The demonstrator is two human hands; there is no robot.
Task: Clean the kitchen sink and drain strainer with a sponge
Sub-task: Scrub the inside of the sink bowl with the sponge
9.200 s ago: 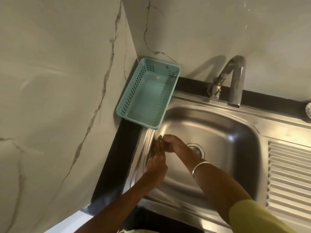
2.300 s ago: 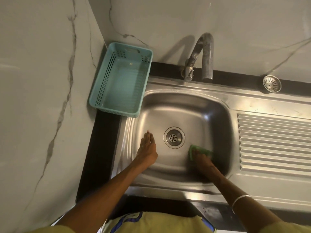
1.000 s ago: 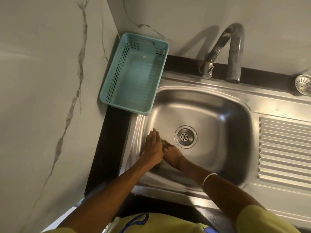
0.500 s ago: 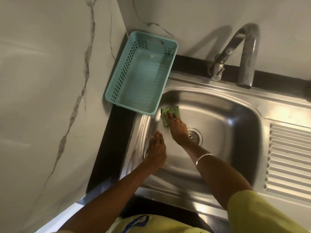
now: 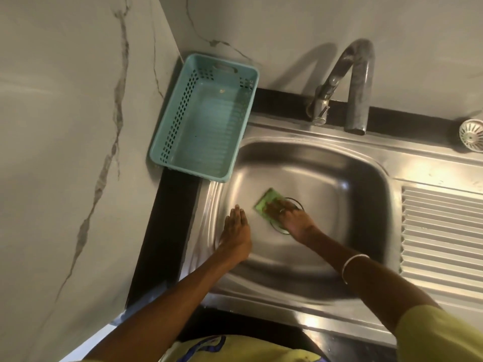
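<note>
I'm seeing my right hand [image 5: 292,218] pressing the flat green sponge [image 5: 266,202] onto the steel sink [image 5: 339,178] floor, half covering the round drain [image 5: 285,226]. My left hand [image 5: 236,233] is lying flat, fingers straight. A perforated teal basket [image 5: 203,121] is overhanging the rim; a white strainer [image 5: 471,131] is sitting on the dark desk [image 5: 407,118].

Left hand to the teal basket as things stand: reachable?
Probably yes. The left hand rests open on the sink floor by the left wall, holding nothing. The teal basket sits just beyond it, overhanging the sink's back-left corner, with nothing in between. The right hand and sponge are off toward the drain.
</note>
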